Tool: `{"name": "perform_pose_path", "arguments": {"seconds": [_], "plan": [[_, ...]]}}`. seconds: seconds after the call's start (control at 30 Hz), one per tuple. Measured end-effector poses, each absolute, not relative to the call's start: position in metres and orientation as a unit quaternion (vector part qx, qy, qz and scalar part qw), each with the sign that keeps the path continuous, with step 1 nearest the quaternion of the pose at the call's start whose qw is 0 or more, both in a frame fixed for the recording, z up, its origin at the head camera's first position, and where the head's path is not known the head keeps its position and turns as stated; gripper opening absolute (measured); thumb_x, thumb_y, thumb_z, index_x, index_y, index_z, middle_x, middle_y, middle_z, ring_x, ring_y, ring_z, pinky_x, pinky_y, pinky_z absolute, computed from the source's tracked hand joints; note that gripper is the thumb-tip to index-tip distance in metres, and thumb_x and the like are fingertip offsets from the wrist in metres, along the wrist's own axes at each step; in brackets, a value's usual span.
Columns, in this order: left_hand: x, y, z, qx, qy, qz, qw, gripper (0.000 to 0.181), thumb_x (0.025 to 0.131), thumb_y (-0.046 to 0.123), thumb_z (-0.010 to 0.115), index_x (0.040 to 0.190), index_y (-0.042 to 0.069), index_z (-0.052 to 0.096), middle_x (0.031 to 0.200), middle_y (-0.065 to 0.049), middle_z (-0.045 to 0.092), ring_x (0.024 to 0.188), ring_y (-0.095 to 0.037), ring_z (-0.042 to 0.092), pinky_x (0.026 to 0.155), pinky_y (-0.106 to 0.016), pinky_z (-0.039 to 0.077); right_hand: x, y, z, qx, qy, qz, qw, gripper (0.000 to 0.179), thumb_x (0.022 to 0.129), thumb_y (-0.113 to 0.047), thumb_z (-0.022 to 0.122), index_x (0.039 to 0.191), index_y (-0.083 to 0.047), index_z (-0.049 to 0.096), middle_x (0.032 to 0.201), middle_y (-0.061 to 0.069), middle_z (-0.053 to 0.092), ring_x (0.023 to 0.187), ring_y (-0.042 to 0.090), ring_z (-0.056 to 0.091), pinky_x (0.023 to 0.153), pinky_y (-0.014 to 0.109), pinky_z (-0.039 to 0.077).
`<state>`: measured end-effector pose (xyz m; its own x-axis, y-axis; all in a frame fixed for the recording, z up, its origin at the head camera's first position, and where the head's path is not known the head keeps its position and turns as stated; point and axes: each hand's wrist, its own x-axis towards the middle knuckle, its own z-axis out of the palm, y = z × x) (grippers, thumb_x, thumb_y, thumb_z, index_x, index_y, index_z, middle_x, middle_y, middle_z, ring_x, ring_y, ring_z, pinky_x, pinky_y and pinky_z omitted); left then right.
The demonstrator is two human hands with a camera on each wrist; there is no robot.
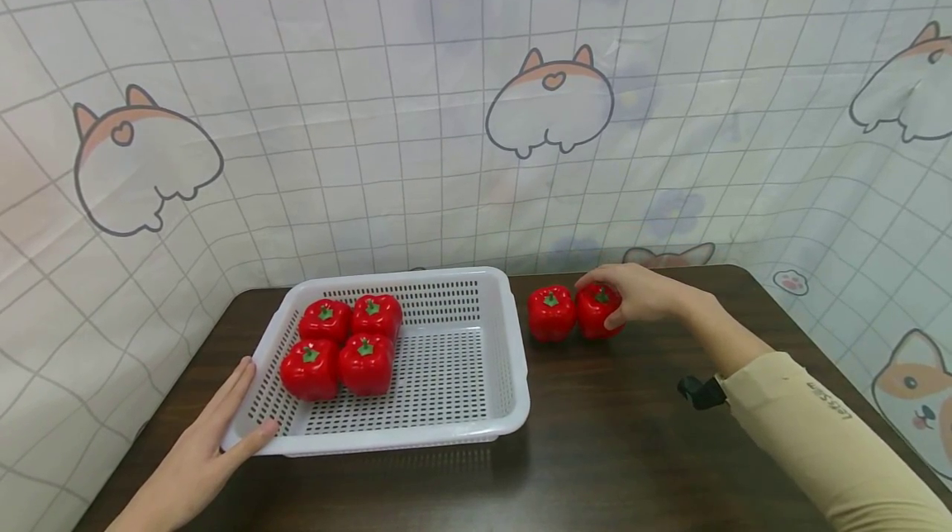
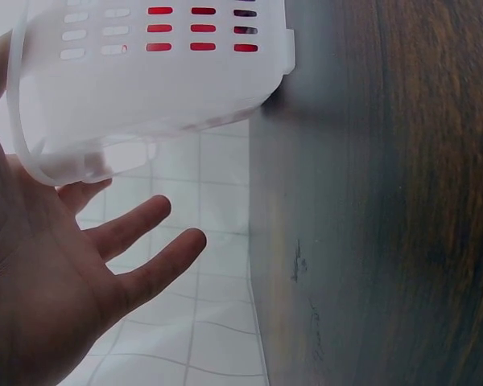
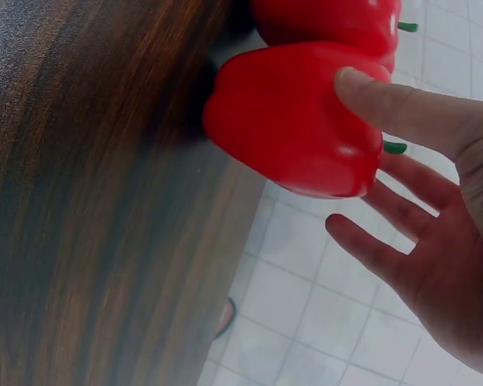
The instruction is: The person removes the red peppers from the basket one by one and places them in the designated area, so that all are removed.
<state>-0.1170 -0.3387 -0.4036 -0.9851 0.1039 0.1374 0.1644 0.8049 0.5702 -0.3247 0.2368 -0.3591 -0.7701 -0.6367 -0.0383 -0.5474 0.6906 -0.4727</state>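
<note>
Bell pepper (image 1: pixel 597 317), red and glossy, right-hand one of a pair near the far edge of the table (image 1: pixel 617 433), to the right of the basket (image 1: pixel 446 367); green stem (image 1: pixel 602 296) pointing up, long axis roughly upright; resting on the wood or slightly raised, impossible to tell. Right hand (image 1: pixel 640 291) curled about it, thumb on the near side, fingers behind, one finger standing apart. Just beside it on the left, neighbouring pepper (image 1: pixel 552 315), likewise upright with stem up. Inside the left half of the white perforated plastic basket, four more peppers (image 1: pixel 308 371) in two rows of two, stems up. Left hand (image 1: pixel 201 441) spread at the basket's left end, thumb over the front left corner, fingers along the outer side. Long axis of the basket from left to right. Dark brown wood grain on the table, with a soft shine. Behind and at both sides, white grid-printed sheeting (image 1: pixel 372 102), wrinkled, with three corgi rears (image 1: pixel 550 111) and a corgi face (image 1: pixel 911 391) at right. Beige sleeve (image 1: pixel 811 416) with lettering on the right arm. Counted: six peppers, one basket, two hands.
</note>
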Motion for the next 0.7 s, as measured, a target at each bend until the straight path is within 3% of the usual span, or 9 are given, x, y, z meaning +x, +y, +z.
{"name": "perform_pose_path", "arguments": {"seconds": [0.43, 0.7], "plan": [[-0.117, -0.339, -0.403, -0.073, -0.95, -0.298, 0.052, 0.09, 0.099, 0.037, 0.068, 0.166, 0.014, 0.013, 0.169, -0.02, 0.011, 0.141, -0.057, 0.029, 0.096, -0.08, 0.034, -0.325, 0.219, -0.325, -0.335, 0.917, -0.201, 0.078, 0.055, 0.089, -0.009, 0.079, 0.14, -0.005, 0.059, 0.143, 0.019, 0.056, 0.134, 0.042, 0.048, 0.106, 0.06, 0.043], [-0.117, -0.339, -0.403, -0.071, -0.951, -0.297, 0.051, 0.09, 0.098, 0.037, 0.069, 0.166, 0.015, 0.014, 0.169, -0.02, 0.011, 0.141, -0.057, 0.029, 0.096, -0.08, 0.034, -0.325, 0.188, -0.304, -0.331, 0.92, -0.193, 0.08, 0.054, 0.089, -0.012, 0.078, 0.14, -0.009, 0.06, 0.142, 0.015, 0.057, 0.133, 0.038, 0.049, 0.107, 0.058, 0.043]]}}
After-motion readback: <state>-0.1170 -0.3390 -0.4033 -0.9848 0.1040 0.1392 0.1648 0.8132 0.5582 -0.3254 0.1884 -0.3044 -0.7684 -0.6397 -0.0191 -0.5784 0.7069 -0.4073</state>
